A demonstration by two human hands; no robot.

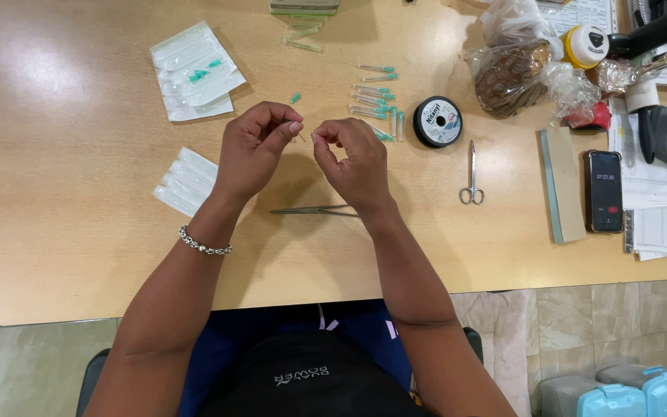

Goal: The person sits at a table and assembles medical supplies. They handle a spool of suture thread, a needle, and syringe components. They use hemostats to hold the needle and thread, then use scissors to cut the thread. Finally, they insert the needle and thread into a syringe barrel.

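Left hand point(255, 147) pinches a thin needle point(301, 137), tip pointing down-right.

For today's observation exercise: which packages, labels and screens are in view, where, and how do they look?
White blister packs: far left, flat, stacked.
Black round spool: centre right, white label.
Black phone: right, lit screen.
Clear plastic bag: far right, brown contents.
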